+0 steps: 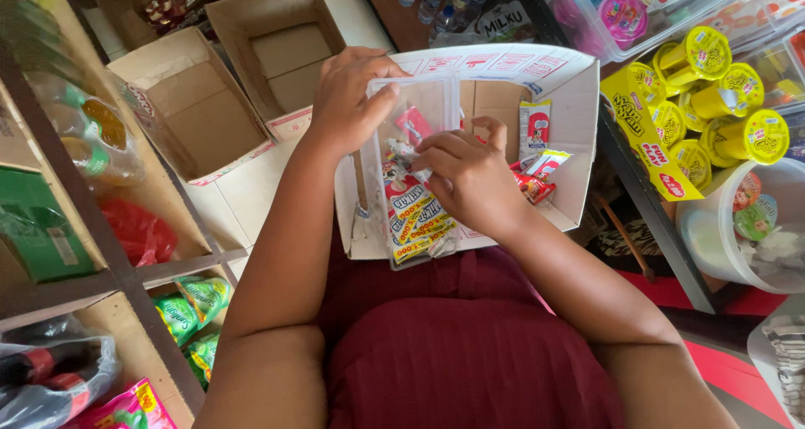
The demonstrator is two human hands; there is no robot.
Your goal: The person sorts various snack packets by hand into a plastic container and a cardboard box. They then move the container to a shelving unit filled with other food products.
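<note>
Over the lap, a clear plastic container (417, 173) of candy sachets stands in a white cardboard box (560, 81). At eleven o'clock, the left hand (350, 100) clamps its rim, wrist bent. At three o'clock, the right hand (470, 176) curls inward, fingertips pinched on a small sachet (404, 153).

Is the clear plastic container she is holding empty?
No, the clear plastic container holds several small sachets, and the right hand reaches into it.

Open cardboard box (570, 102) on the lap, bare floor at its back right, loose sachets (537, 173) crowding the right wall, clear plastic container (415, 127) (tilted, half full) filling the middle, metal shelf frame (101, 244) hemming the left, yellow cups (721, 102) close on the right
</note>
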